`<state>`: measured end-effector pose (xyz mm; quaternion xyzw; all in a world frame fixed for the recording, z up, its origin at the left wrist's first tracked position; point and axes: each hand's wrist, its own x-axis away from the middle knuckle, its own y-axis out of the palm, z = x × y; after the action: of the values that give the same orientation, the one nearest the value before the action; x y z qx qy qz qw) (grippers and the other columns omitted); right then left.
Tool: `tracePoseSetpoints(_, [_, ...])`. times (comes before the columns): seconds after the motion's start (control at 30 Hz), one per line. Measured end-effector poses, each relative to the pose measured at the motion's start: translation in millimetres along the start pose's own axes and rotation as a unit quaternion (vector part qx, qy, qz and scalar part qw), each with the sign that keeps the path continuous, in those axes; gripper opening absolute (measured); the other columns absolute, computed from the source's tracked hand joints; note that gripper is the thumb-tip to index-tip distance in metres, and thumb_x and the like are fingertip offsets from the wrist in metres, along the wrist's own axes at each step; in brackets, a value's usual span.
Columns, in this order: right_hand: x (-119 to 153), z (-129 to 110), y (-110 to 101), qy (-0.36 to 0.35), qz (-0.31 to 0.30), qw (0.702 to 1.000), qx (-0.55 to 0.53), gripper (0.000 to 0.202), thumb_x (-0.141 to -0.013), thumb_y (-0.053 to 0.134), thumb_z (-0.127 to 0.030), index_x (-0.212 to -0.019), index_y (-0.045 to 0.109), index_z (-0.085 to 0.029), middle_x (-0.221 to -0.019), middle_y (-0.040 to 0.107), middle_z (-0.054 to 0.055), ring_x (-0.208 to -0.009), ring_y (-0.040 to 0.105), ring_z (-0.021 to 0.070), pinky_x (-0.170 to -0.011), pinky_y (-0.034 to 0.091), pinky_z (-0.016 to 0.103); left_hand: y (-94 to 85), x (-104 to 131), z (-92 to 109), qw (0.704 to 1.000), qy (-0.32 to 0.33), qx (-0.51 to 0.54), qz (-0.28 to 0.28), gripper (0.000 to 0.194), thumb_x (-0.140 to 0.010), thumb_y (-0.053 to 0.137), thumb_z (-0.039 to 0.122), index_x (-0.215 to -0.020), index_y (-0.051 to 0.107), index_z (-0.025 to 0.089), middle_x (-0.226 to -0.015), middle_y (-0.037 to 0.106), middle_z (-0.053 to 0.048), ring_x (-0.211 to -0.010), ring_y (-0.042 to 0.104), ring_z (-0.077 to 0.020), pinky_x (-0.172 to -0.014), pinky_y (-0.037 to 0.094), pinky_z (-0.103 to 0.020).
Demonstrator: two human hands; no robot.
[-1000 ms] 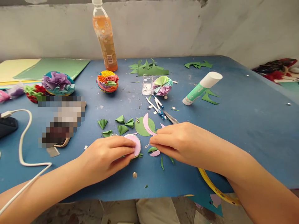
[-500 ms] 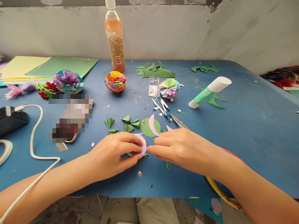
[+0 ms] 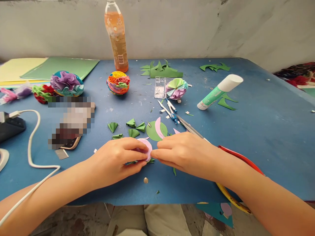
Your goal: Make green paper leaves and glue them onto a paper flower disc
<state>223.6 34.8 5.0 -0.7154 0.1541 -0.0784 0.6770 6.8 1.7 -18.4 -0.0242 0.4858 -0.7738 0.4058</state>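
Observation:
A pink paper circle [image 3: 148,146] lies near the front of the table, partly covered by fingers. My left hand [image 3: 120,155] closes over it from the left, thumb and fingers on the paper. From the right, my right hand [image 3: 183,152] pinches at the circle's edge with its fingers together; whatever is between its fingertips is hidden. Just beyond sits a green paper circle [image 3: 150,131] with a pink crescent scrap [image 3: 158,127] on it. Several folded green paper pieces [image 3: 134,132] are spread beside it. Scissors [image 3: 242,158] lie under my right forearm.
A compass [image 3: 172,113] lies past my right hand, near an upright, leaning glue stick [image 3: 216,93]. Farther back stand a bottle [image 3: 116,39] and ruffled paper balls [image 3: 118,83]. At left are a phone [image 3: 76,121] and a white cable [image 3: 31,144], which crosses my left forearm.
The view has shifted slightly, so everything sits a little higher and more to the left. My right fingertips stay at the circle's edge, and more of the red scissor handle shows.

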Motion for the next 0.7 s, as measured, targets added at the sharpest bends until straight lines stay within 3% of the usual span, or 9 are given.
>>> tracePoseSetpoints(0.5, [-0.7,5.6,-0.6,0.005,0.015,0.998,-0.053,0.025,-0.090,0.042,-0.016,-0.079,0.064,-0.017,-0.062,0.052,-0.002,-0.053,0.042,0.0094,-0.047,0.024,0.023,0.7,1.7,0.7,1.000,0.004,-0.018,0.002,0.013,-0.084,0.055,0.015,-0.086,0.068,0.016,-0.096,0.069,-0.008,-0.083,0.065,-0.0143,-0.074,0.052,-0.025])
tracePoseSetpoints(0.7, [0.8,8.2,-2.5,0.025,-0.004,0.997,-0.077,0.026,-0.090,0.041,-0.014,-0.081,0.065,-0.016,-0.063,0.052,-0.001,-0.056,0.044,0.0103,-0.051,0.028,0.022,-5.9,3.9,-1.4,0.999,-0.002,-0.008,-0.048,0.014,-0.084,0.055,0.016,-0.095,0.064,0.018,-0.106,0.066,-0.007,-0.094,0.061,-0.0148,-0.082,0.050,-0.026])
